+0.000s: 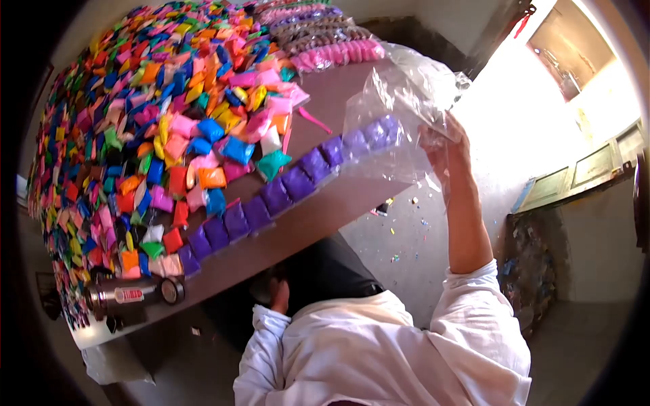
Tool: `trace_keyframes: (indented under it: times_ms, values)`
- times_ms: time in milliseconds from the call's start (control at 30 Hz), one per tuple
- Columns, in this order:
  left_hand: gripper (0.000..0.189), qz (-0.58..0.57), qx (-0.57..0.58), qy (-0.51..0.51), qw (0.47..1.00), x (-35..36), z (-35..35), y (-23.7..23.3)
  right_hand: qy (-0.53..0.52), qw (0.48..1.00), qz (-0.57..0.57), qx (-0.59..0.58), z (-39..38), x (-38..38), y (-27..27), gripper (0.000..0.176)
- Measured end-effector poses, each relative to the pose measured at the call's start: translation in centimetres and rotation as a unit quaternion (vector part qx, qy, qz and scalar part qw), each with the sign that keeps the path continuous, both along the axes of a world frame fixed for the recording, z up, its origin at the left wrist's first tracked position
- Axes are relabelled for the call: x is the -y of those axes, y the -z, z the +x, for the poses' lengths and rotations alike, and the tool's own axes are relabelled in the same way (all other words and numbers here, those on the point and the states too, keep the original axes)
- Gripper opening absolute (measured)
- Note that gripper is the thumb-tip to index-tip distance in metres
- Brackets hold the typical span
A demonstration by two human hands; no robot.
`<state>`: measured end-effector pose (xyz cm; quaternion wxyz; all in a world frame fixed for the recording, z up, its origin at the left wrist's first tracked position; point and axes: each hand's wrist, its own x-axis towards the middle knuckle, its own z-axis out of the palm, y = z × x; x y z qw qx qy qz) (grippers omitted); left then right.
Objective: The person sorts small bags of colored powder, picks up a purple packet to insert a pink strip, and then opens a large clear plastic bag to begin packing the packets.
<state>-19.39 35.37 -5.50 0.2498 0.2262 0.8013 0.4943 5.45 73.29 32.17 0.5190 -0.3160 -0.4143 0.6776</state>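
Note:
My right hand [448, 143] is raised past the table's right end, its fingers closed around a crumpled clear plastic bag [416, 84]. The bag spreads leftward and overlaps the far end of a row of purple packets [296, 184], which runs slantwise along the near edge of the table. Several of those packets show through the thin film. Down by my lap, below the table edge, is my left hand [279, 296]; its fingers are mostly hidden in shadow against my dark trousers.
A big heap of small colourful packets [196, 101] covers the table's left side. Bagged rows of pink packets [338, 55] lie at the back. A dark flask [128, 296] rests on its side at the near left corner. Scraps dot the floor [406, 237].

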Motion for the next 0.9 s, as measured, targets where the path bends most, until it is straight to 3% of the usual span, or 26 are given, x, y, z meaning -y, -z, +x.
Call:
trace_keyframes:
  times_ms: [33, 67, 100, 167, 233, 300, 367, 433, 500, 567, 633, 700, 733, 800, 900]
  values:
    - [0.042, -0.074, 0.053, 0.028, 0.995, -0.8, 0.7, -9.0, -0.071, 0.997, 0.006, -0.033, 0.2, 1.3, 1.4, 0.035]
    - [0.037, -0.065, 0.055, 0.032, 0.996, -0.8, 1.1, -11.1, -0.146, 0.985, 0.029, -0.081, -0.1, 2.8, 2.1, 0.034]
    - [0.034, -0.051, 0.055, 0.034, 0.997, -0.8, 1.3, -12.7, -0.156, 0.984, 0.024, -0.082, -0.9, 4.6, 1.7, 0.034]
    - [0.03, -0.045, 0.224, 0.011, 0.974, -1.1, 2.1, -18.6, -0.085, 0.993, -0.029, 0.077, -2.8, 8.4, -0.7, 0.018]
    - [0.031, 0.01, 0.235, 0.009, 0.972, -0.6, 2.7, -20.5, -0.093, 0.993, -0.03, 0.073, -3.9, 9.7, -1.3, 0.018]
    - [0.028, 0.081, 0.218, 0.043, 0.971, 0.4, 3.1, -21.9, -0.171, 0.959, 0.132, 0.185, -4.0, 9.9, -1.0, 0.02]
    - [0.026, 0.098, 0.211, 0.043, 0.972, 1.1, 3.4, -23.6, -0.21, 0.936, 0.132, 0.248, -4.5, 11.8, -3.6, 0.019]
    - [0.026, 0.127, 0.131, 0.086, 0.979, 1.4, 3.4, -24.8, -0.243, 0.858, 0.165, 0.422, -5.6, 13.3, -5.1, 0.018]
    - [0.025, 0.156, 0.067, 0.114, 0.979, 1.8, 3.1, -26.2, -0.259, 0.845, 0.184, 0.43, -5.9, 14.1, -4.8, 0.016]
    - [0.027, 0.189, 0.049, 0.13, 0.972, 1.7, 2.9, -28.1, -0.297, 0.769, 0.318, 0.468, -6.2, 13.9, -4.3, 0.015]
    - [0.028, 0.166, 0.018, 0.145, 0.975, 1.7, 2.5, -29.4, -0.302, 0.743, 0.329, 0.499, -6.5, 14.0, -4.2, 0.015]
    - [0.03, 0.142, -0.011, 0.161, 0.977, 1.3, 2.6, -30.9, -0.273, 0.657, 0.486, 0.507, -6.5, 14.0, -2.9, 0.015]
    - [0.032, 0.149, -0.044, 0.168, 0.974, 0.8, 3.1, -31.8, -0.273, 0.658, 0.486, 0.507, -6.6, 14.2, -3.0, 0.015]
    - [0.034, 0.154, -0.076, 0.174, 0.97, -0.4, 3.7, -33.0, -0.319, 0.61, 0.483, 0.541, -7.1, 14.8, -3.0, 0.016]
    - [0.036, 0.157, -0.133, 0.168, 0.964, -1.9, 3.9, -33.6, -0.338, 0.601, 0.5, 0.524, -7.6, 15.5, -2.7, 0.016]
